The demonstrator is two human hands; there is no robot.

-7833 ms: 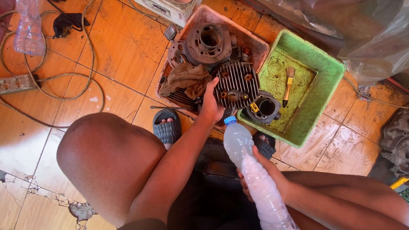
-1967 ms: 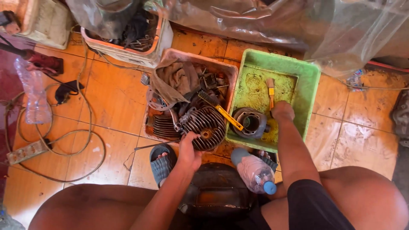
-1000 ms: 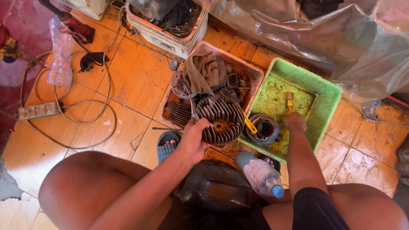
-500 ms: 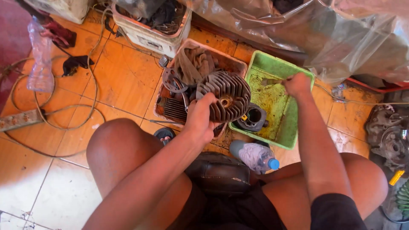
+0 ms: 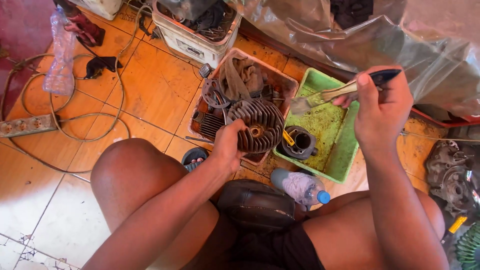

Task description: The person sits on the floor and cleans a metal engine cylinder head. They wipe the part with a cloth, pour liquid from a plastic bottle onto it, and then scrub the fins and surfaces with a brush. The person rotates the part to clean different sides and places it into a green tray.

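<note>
The left hand [image 5: 227, 145] is closed around the edge of a round metal part [image 5: 259, 125] with many thin fins. It holds the part up just above the near edge of a brown tray [image 5: 280, 82]. The tray is full of dirty metal pieces, and a rag [image 5: 242, 75] lies on them at the far end.

The right hand [image 5: 380, 107] is closed around the handle of a brush [image 5: 340, 92]. The brush points left, and its bristles hang over a green tray [image 5: 345, 150]. This tray sits just right of the brown one. A dark metal ring part [image 5: 299, 142] stands in its near left corner.

A plastic bottle [image 5: 300, 185] with a blue cap lies on the floor, near the green tray and between the person's knees. A dark bag [image 5: 255, 205] rests beside it.

Far off, a white box [image 5: 192, 37] holds more junk. On the left, a clear bottle [image 5: 59, 60] stands on the orange floor, next to cables and a power strip [image 5: 25, 125]. A big sheet of plastic [image 5: 425, 35] covers things at the far right.
</note>
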